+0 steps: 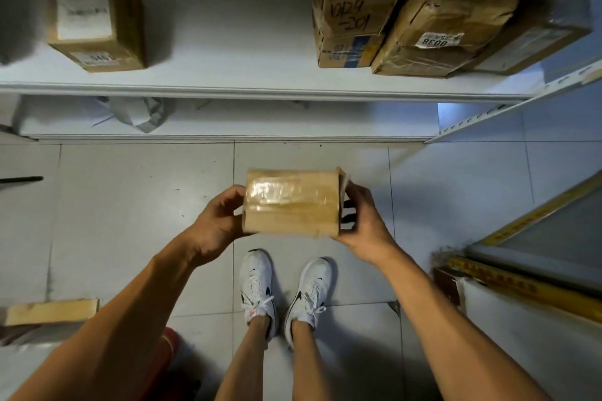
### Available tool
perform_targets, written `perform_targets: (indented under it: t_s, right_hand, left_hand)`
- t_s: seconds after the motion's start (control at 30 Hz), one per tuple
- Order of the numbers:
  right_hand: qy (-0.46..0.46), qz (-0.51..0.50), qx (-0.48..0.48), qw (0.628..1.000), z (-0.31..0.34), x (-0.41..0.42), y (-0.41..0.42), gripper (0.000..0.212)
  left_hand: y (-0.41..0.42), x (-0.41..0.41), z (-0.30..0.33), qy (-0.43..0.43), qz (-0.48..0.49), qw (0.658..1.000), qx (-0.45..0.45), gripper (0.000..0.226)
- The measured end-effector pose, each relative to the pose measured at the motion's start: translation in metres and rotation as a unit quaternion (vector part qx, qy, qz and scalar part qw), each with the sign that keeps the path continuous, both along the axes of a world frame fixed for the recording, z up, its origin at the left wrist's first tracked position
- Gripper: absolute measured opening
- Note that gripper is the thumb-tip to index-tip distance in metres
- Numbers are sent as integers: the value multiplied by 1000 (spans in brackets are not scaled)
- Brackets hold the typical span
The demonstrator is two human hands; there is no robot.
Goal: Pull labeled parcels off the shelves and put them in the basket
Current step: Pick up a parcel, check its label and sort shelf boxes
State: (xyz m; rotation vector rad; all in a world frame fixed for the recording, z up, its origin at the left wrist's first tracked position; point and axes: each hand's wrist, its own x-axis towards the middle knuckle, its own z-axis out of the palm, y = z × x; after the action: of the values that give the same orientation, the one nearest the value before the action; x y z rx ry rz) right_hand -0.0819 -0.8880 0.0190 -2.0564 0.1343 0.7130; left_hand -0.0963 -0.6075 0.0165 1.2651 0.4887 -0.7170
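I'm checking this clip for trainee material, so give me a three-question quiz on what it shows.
1. True or false: the small box is held by both the left hand and the right hand.
2. Where is the small box? A) on the shelf B) in the air above the floor C) lying on the floor
3. Fill in: the number printed on the sticker of the crumpled box at the right of the shelf is ____.

Key: 1 true; 2 B; 3 0038.
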Motion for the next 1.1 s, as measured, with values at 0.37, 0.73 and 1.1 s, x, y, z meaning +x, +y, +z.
perform_targets:
  t_s: [0.37,0.73,1.1]
  right_hand:
    - [144,29,88,985,-1,-22,-13,123]
    - [76,-71,108,989,0,-5,11,47]
    - [-48,-232,84,968,38,160,152,35]
  left_hand:
    - [-1,-24,-15,95,23,995,23,29]
    - [17,18,22,50,-27,991,122,43]
    - [67,153,50,-166,157,951,208,28]
